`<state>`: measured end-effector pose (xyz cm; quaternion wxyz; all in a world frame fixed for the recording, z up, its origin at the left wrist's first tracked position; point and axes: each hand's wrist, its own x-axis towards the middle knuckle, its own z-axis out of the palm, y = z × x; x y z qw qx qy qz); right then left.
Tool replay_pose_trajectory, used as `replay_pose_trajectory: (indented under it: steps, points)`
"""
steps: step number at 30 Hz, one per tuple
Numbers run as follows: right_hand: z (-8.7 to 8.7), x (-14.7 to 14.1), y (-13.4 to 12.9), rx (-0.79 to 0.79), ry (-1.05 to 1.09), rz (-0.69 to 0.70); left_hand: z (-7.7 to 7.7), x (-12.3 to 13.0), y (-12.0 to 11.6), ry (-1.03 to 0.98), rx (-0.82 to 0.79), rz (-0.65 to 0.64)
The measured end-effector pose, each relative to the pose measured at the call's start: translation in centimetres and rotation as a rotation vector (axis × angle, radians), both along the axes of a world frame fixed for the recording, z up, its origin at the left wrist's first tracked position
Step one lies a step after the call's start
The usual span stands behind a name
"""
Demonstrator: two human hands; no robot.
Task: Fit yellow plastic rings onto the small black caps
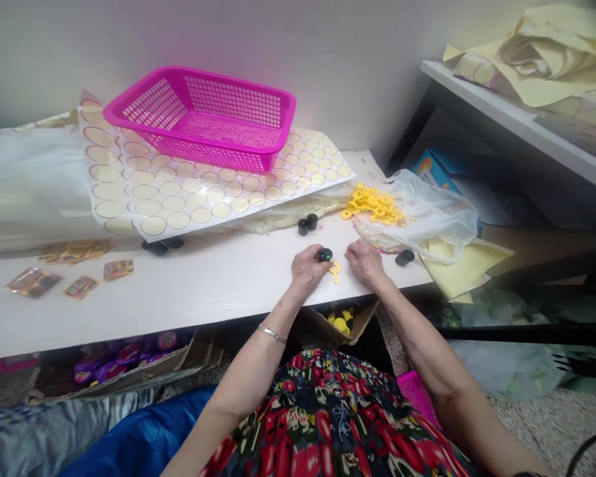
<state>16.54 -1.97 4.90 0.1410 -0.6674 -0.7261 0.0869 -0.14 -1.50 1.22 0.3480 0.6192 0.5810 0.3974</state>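
My left hand is closed around a small black round cup, with a few coloured bits showing in its top. Just under that cup, a yellow ring-shaped piece with a tab lies between my hands. My right hand rests at the table's near side, fingers pinched together; whatever they hold is hidden. Beyond it sits a bag of small multicoloured bits, with a heap of yellow ring pieces behind. Two black cups stand farther back, and another black cup is right of my right hand.
A pink basket stands on sheets of round stickers at the back. Small printed packets lie at left. Below the table edge are a box with yellow pieces and a box of purple items. A shelf juts in at right.
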Motion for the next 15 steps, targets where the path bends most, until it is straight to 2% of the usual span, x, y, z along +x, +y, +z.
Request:
replay_pose_trajectory:
  steps: [5, 8, 12, 15]
  points:
    - [-0.3, -0.2, 0.6, -0.005, -0.040, 0.010, 0.3, 0.0, 0.0, 0.031, -0.016, -0.001]
    - [0.0, -0.5, 0.6, 0.030, 0.032, 0.017, 0.4, 0.0, -0.1, 0.038, -0.006, -0.002]
    - [1.2, -1.7, 0.4, 0.121, 0.220, 0.158, 0.6, 0.0, -0.2, 0.054, 0.004, -0.003]
    - [2.1, -2.8, 0.4, 0.119, 0.213, 0.264, 0.6, -0.1, -0.2, 0.076, 0.002, -0.012]
